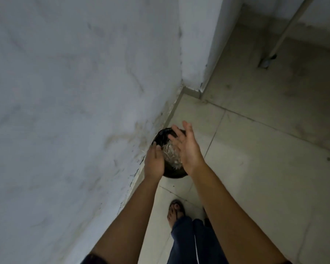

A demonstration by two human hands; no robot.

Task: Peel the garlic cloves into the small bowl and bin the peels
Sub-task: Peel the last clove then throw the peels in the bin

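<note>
A round bin (161,137) lined with a black bag stands on the floor against the wall. Pale garlic peels (171,156) lie inside it, seen between my two hands. My left hand (153,163) hovers over the bin's left rim, palm turned inward, fingers relaxed and holding nothing. My right hand (187,147) is spread above the bin's right side with its fingers straight and nothing in it. No bowl or garlic cloves are in view.
A white scuffed wall (74,101) rises to the left, with a corner post (196,54) behind the bin. Pale floor tiles (265,149) spread to the right. A pipe (286,31) runs down to the floor at the far right. My sandalled foot (176,211) stands below the bin.
</note>
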